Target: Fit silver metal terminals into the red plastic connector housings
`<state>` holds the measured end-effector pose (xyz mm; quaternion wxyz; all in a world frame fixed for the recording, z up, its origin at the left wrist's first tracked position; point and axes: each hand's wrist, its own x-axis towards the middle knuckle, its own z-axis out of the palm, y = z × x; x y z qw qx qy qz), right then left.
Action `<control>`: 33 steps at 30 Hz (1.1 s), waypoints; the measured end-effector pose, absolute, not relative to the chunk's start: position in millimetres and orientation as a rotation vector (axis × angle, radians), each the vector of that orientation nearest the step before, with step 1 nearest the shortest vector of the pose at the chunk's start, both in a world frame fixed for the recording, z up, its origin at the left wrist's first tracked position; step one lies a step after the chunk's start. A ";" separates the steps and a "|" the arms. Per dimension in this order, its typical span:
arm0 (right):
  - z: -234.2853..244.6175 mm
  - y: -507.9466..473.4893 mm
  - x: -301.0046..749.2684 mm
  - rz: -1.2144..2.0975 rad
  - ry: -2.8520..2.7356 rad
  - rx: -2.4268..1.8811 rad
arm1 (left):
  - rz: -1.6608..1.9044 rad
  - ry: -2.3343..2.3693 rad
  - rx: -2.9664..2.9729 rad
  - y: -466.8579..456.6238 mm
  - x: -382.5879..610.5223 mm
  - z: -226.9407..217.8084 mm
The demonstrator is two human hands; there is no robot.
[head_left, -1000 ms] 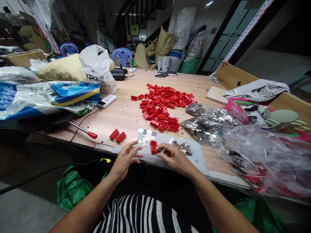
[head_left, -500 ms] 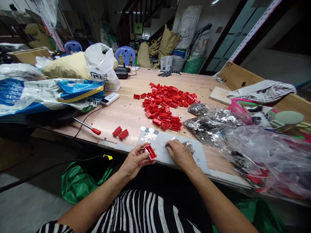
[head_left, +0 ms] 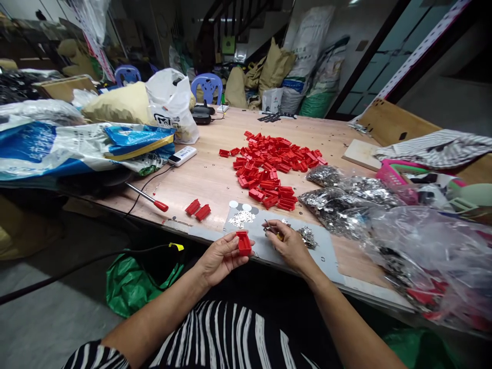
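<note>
— Long pale wooden workbench (head_left: pixel 215 184), heaped with bags and parts. What's different at the hands?

— The person's left hand (head_left: pixel 223 259) is up off the grey sheet, palm upward, its fingers curled firmly around a hollow red plastic box-shaped part (head_left: pixel 244 243). That part stands more upright than half a second ago, when it lay tilted with its open side showing.

— And the right hand (head_left: pixel 292 247)?

— Half closed, pinching a slim metal tool (head_left: pixel 270 227) between its fingertips. Earlier that hand lay lower and flatter on the sheet.

— What's around the grip?

— Under the right hand is a flat grey sheet (head_left: pixel 326 251), with a small heap of silver metal pieces (head_left: pixel 307 237) just beside those fingers. Beyond both hands spreads a large pile of red plastic parts (head_left: pixel 269 164). Past the left hand, two loose red plastic parts (head_left: pixel 198 210) lie on the wood, near a red-handled screwdriver (head_left: pixel 148 197).
</note>
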<state>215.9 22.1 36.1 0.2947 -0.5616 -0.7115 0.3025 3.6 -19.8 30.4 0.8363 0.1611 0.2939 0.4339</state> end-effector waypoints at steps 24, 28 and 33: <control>40.3 -6.1 190.7 0.785 -1.809 -1.282 | 0.754 0.614 0.255 -26.5 16.0 18.5; 37.5 -10.5 193.0 0.758 -1.834 -1.295 | 0.765 0.621 0.243 -26.5 16.0 19.0; 36.5 -14.6 199.6 0.725 -1.897 -1.282 | 0.788 0.654 0.245 -26.7 17.5 20.8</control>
